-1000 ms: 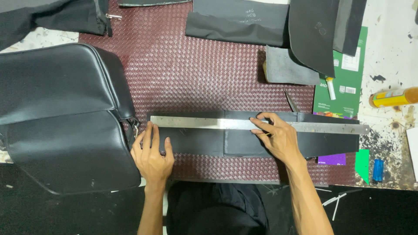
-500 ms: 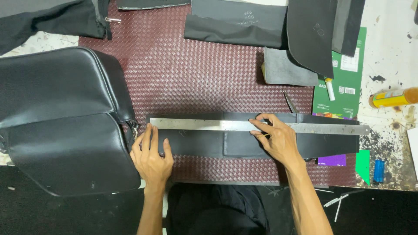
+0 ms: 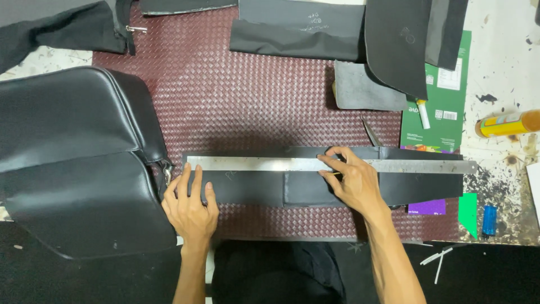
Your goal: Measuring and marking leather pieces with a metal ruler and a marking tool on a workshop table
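Note:
A long black leather strip [image 3: 247,188] lies across a maroon woven mat [image 3: 253,101], with a steel ruler [image 3: 264,164] laid along its upper edge. My left hand [image 3: 191,205] rests flat on the strip's left end, fingers spread, fingertips just below the ruler. My right hand [image 3: 354,180] presses on the middle of the strip and pinches a small thin tool against the ruler's lower edge. Only the tool's pale tip shows. A darker folded patch of leather sits under my right hand.
A large black leather bag [image 3: 73,163] fills the left side, touching the strip's end. Black leather pieces [image 3: 304,28] and a grey piece [image 3: 365,87] lie at the top. On the right are a green box [image 3: 444,112], a yellow bottle [image 3: 506,124] and a blue lighter [image 3: 489,219].

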